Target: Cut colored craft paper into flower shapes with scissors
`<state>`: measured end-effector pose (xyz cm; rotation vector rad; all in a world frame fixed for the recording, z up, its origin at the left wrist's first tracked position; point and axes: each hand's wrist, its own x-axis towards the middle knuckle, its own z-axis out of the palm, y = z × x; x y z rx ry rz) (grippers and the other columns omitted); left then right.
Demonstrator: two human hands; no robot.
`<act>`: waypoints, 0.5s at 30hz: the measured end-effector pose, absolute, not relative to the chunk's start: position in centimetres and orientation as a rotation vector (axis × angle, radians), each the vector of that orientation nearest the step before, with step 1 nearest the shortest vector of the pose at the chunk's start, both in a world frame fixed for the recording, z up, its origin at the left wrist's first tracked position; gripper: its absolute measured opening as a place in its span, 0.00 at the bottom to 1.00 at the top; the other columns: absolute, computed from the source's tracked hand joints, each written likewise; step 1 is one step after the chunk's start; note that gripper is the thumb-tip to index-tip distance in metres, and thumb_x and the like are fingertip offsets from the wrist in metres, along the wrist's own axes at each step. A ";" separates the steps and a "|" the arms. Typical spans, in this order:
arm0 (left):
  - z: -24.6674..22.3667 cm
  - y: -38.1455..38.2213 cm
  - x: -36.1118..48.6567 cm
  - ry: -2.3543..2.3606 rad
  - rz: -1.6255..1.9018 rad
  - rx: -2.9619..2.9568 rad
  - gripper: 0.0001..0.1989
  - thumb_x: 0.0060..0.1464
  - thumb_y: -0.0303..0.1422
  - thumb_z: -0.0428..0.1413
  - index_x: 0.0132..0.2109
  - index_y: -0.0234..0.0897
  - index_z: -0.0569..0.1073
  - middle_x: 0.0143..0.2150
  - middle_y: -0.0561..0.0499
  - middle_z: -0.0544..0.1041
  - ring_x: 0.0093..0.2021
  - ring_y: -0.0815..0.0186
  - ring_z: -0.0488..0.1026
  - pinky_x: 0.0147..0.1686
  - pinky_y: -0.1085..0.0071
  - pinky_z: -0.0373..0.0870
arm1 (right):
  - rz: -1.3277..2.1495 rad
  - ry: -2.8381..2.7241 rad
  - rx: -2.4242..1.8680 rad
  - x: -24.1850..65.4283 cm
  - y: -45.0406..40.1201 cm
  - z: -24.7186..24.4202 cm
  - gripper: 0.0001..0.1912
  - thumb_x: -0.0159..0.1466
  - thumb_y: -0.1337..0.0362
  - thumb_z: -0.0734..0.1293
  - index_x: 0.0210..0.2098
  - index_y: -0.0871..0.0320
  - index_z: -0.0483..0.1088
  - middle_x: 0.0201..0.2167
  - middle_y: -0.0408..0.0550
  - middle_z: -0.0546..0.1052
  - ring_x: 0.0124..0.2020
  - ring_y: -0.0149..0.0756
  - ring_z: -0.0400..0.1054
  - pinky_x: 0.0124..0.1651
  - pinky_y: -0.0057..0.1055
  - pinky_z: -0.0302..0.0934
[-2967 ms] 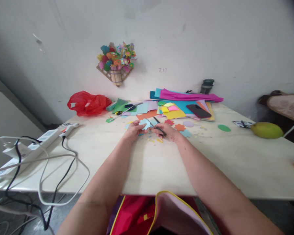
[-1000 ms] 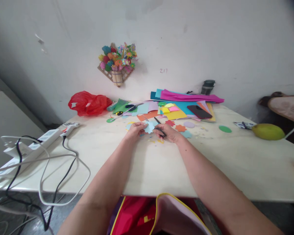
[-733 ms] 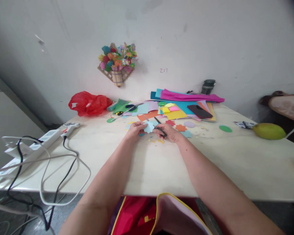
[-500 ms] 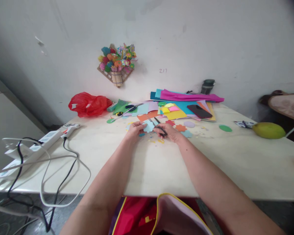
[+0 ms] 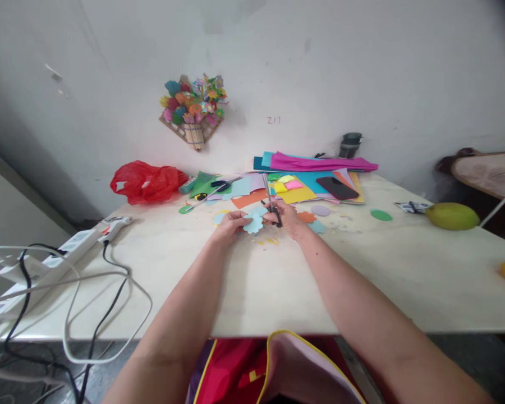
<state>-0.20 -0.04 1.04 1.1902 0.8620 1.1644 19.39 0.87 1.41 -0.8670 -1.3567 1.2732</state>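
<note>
Hands at work over a pale, smooth tabletop (image 5: 261, 297): the left hand (image 5: 231, 225) pinches the left edge of a light-blue, scalloped, flower-shaped sheet cutout (image 5: 255, 220), its broad side facing the viewer; the right hand (image 5: 287, 220), just right of this flower, is closed around the black handles of a pair of slim metal scissors (image 5: 273, 211), the blades pointing away from the person. Whether the scissors touch the flower cannot be made out. Thin yellow scraps (image 5: 270, 242) lie on the near side of the flower. To its right, past the right hand, are an orange scalloped cutout (image 5: 307, 217), a lilac oval (image 5: 320, 210) and, well apart, a green oval (image 5: 381, 215). Beyond the flower spread overlapping coloured sheets, among them a long magenta sheet (image 5: 320, 163), with a dark, flat phone (image 5: 338, 188) on top of the pile. Far to the left of the flower, a crumpled red plastic bag (image 5: 147, 182) lies near the wall, and a white power strip (image 5: 73, 242) stands closer to the viewer.
</note>
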 end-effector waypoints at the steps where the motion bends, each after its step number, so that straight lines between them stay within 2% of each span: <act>1: 1.1 -0.1 -0.2 0.864 1.159 1.193 0.16 0.28 0.35 0.71 0.24 0.33 0.73 0.19 0.52 0.73 0.19 0.71 0.68 0.21 0.74 0.60 | 1.267 -1.362 -0.861 19.4 0.9 1.4 0.25 0.41 0.60 0.78 0.37 0.57 0.70 0.24 0.39 0.74 0.24 0.32 0.69 0.29 0.30 0.63; 6: 1.3 -0.3 0.1 0.880 1.137 1.198 0.16 0.26 0.34 0.71 0.23 0.32 0.73 0.19 0.52 0.73 0.19 0.71 0.67 0.21 0.74 0.59 | 1.277 -1.336 -0.828 18.8 0.7 1.5 0.24 0.39 0.62 0.77 0.35 0.57 0.70 0.24 0.40 0.73 0.26 0.32 0.69 0.31 0.30 0.64; 15: 0.9 -0.1 0.4 0.891 1.142 1.172 0.18 0.26 0.33 0.71 0.25 0.33 0.72 0.20 0.52 0.73 0.18 0.71 0.67 0.21 0.74 0.59 | 1.301 -1.342 -0.905 18.0 0.2 1.7 0.20 0.41 0.69 0.72 0.35 0.58 0.69 0.18 0.36 0.70 0.20 0.29 0.65 0.25 0.26 0.59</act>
